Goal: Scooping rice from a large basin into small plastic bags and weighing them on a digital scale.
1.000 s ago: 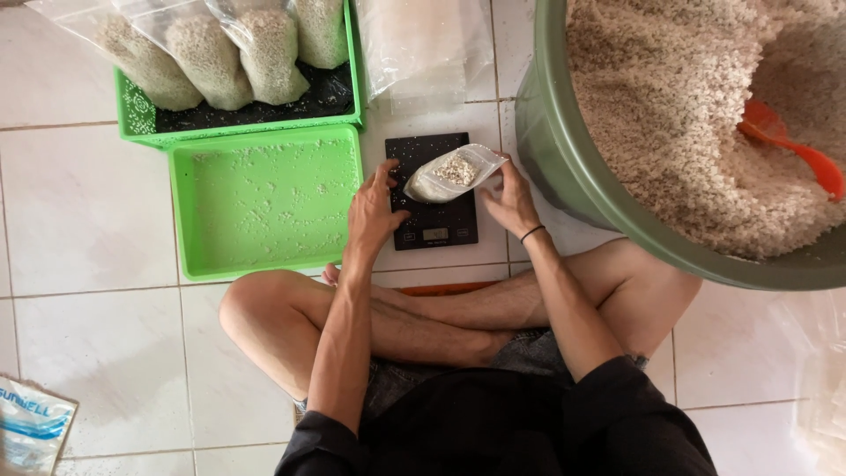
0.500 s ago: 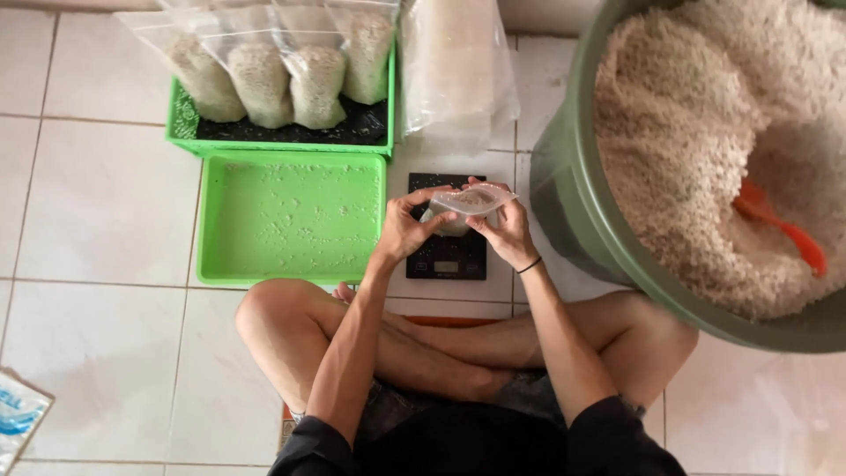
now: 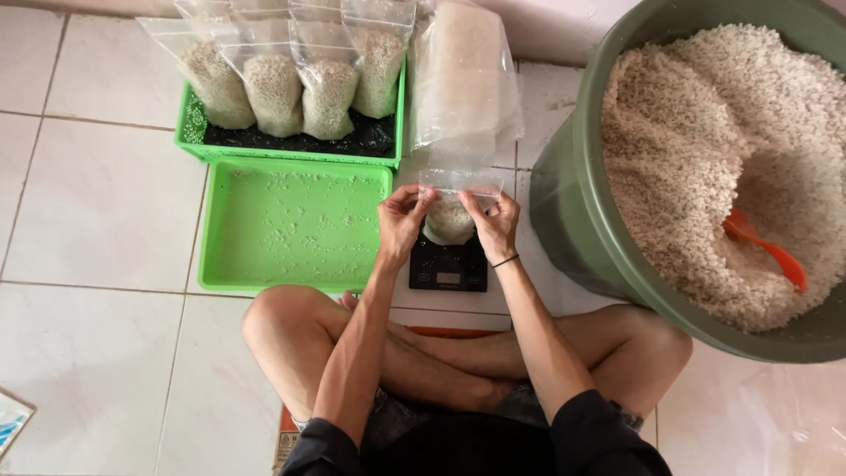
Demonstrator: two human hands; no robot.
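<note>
Over the scale: the small clear bag (image 3: 451, 207), part filled with pale grain, is held upright just above the black scale (image 3: 448, 264) on the tiled floor (image 3: 97, 203).
Left hand: the left hand (image 3: 401, 225) has its fingers pinched together on the bag's top left edge.
Right hand: the right hand (image 3: 495, 225) has its fingers clamped on the top right edge; a dark band sits on that wrist.
Bag mouth: stretched flat between the two hands; whether it is sealed cannot be told.
Spill risk: if the mouth is not fully closed, a tilt or a slipped pinch would likely drop grain onto the scale and floor.
Slip cause: thin smooth plastic held only by its rim gives little grip, and the weight hangs below.
Nearby: the empty green tray (image 3: 291, 225) lies just left of the scale, already dotted with stray grains.
Filled bags: four stand upright in the green basket (image 3: 286, 145) behind the tray; a knock could topple them.
Tub: the big green tub (image 3: 582, 211) of grain, with an orange scoop (image 3: 767, 251) in it, stands close on the right, near the right elbow's path.
</note>
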